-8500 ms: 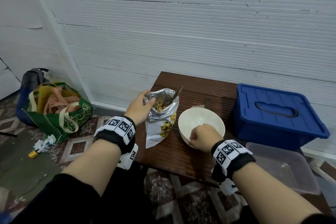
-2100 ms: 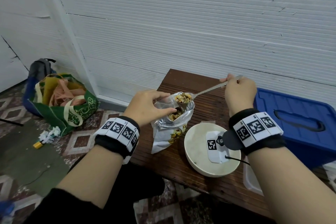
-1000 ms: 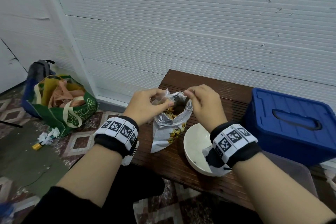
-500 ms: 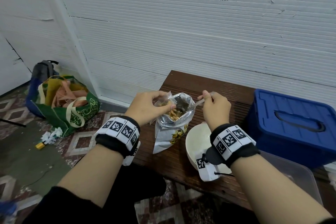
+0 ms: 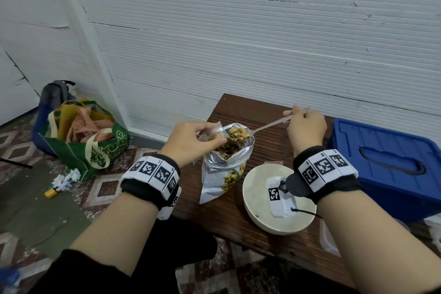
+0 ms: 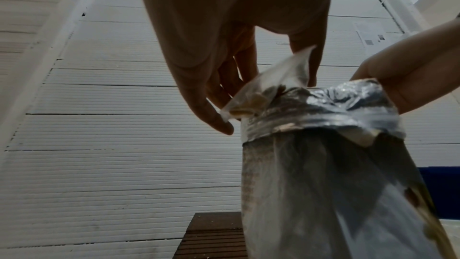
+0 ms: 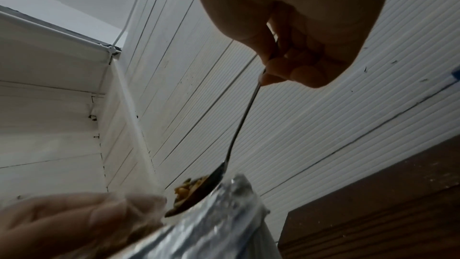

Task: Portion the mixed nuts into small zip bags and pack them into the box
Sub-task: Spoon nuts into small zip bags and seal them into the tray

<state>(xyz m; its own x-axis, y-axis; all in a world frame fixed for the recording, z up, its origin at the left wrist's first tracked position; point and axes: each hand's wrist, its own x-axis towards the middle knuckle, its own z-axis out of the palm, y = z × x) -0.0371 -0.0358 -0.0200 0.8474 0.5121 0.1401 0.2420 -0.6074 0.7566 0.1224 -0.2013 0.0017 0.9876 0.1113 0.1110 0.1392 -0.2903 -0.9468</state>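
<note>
**Loaded spoon over the nut pouch, small bag held ready**

The mixed nuts (image 5: 236, 133) sit heaped on a spoon (image 5: 267, 126), just above the open foil pouch (image 5: 224, 164) and right beside the left hand's fingertips. The right hand (image 5: 305, 130) pinches the far end of the spoon's handle. The left hand (image 5: 188, 142) pinches a small clear zip bag (image 6: 268, 90) at the pouch's rim; the bag is thin, limp and probably slippery, so it is best held at its mouth. The nuts are loose and light, so a tilt of the spoon would spill them. Below the right wrist a white bowl (image 5: 253, 207) stands on the worktop (image 5: 238, 229); beyond that hand sits the blue box (image 5: 386, 174), lid on.
</note>
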